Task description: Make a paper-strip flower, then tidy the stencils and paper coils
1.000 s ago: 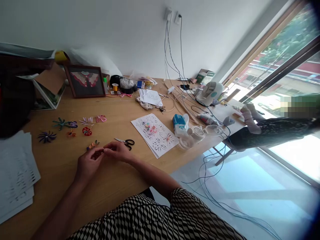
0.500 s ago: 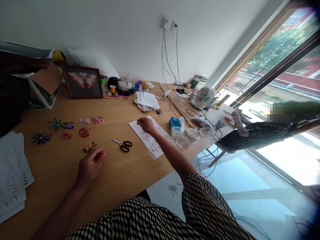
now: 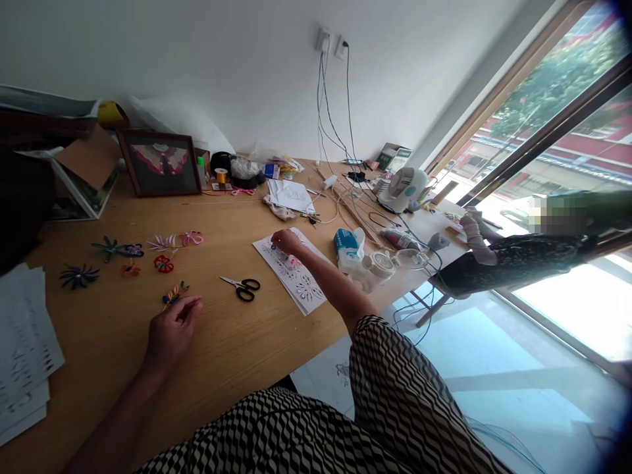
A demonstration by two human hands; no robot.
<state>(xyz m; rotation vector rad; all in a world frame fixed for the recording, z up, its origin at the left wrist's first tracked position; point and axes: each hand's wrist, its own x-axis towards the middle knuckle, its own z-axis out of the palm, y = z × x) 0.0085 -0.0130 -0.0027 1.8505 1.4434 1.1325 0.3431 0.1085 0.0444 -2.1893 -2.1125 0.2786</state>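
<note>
My left hand (image 3: 171, 329) rests on the wooden table (image 3: 222, 349) with its fingers curled in a pinch, just below a small multicoloured wire piece (image 3: 174, 293); what it pinches is too small to name. My right hand (image 3: 285, 242) is stretched out over the white patterned paper sheets (image 3: 293, 270), fingers pinched on one of the small coloured pieces lying there. Black-handled scissors (image 3: 241, 286) lie between the two hands.
Several small wire flowers (image 3: 129, 253) lie at the left. White cut-paper sheets (image 3: 22, 342) sit at the left edge. A framed picture (image 3: 158, 162), a tissue pack (image 3: 348, 245), tape rolls, a small fan (image 3: 405, 187) and cables crowd the far side. Another person (image 3: 518, 257) sits at the right.
My hands were pinched together near the scissors. My right hand has since reached right to the patterned sheets and closed on a small piece; my left hand stayed put.
</note>
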